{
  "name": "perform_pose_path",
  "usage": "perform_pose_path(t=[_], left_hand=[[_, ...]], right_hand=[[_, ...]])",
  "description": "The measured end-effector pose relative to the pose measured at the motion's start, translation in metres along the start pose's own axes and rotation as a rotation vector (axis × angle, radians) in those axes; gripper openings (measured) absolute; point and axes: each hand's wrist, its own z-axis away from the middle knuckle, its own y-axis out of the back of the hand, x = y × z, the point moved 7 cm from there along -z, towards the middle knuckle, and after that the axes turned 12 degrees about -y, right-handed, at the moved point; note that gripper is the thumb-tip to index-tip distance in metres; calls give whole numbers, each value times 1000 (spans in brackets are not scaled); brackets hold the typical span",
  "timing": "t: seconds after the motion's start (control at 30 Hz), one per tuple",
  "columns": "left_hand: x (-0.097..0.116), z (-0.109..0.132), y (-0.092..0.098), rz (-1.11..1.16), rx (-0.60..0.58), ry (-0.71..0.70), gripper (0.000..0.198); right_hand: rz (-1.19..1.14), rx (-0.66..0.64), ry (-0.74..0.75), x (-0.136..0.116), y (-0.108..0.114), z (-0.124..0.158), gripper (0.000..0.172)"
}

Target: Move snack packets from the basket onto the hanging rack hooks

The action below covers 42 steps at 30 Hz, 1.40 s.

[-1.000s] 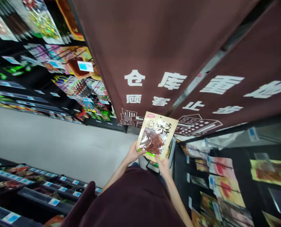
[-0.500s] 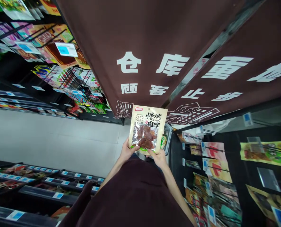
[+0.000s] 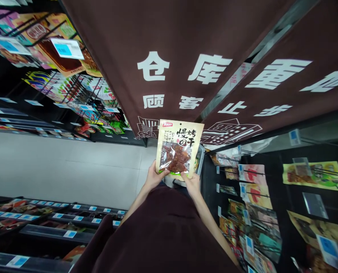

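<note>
Now that the jerky pouch [image 3: 176, 149] has been brought nearly level along its top edge, its printed front is turned squarely to the head view and the large black characters can be made out; by judgement, the face is being presented steadily, with the hold left unaltered. The pouch is held in the air ahead of the dark maroon top [image 3: 157, 235], overlapping the lower part of the brown curtain [image 3: 169, 30]. Its lower left corner is pinched by the left-hand grip [image 3: 154, 176] and its lower right corner by the right-hand grip [image 3: 192, 183], both narrow, with thumbs [image 3: 164, 173] laid on the front; the fingers behind are hidden.

Compared with one second ago, most of the clockwise tilt and the glare over the characters have been lost, and the pouch is seen higher and farther left. The hanging snack packets [image 3: 68, 57] have been carried leftward too, probably by a head turn. Beyond the pouch's right edge, a basket rim [image 3: 202, 152] is partly shown.
</note>
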Motion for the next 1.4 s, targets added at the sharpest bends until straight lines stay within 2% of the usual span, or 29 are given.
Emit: perform_pose_path(t=[0.13,0.27,0.4,0.53,0.87,1.03,1.1,1.27,1.4], left_hand=[[2,1,-7,0,-16,2,52],[4,6,-6,-9,-46,29,54],[4,10,2,29,-115,4,48],[3,10,10,23,-123,-26,46],[6,9,11,-36,-90,12,42],[4,8,12,37,-146,7,38],[2,8,15,25,-151,1,33],[0,6,25,-56,-123,-51,28],[-2,4,27,-79,-118,-76,28]], right_hand=[[65,59,48,-4,9,0,38],[125,80,98,-12,10,5,38],[113,79,84,-17,7,9,40],[70,70,55,-18,3,9,38],[49,85,59,-10,0,2,38],[74,98,64,-18,0,4,35],[84,81,75,-19,-3,5,34],[70,-57,93,-10,-15,4,34],[69,-67,83,-3,-16,3,38]])
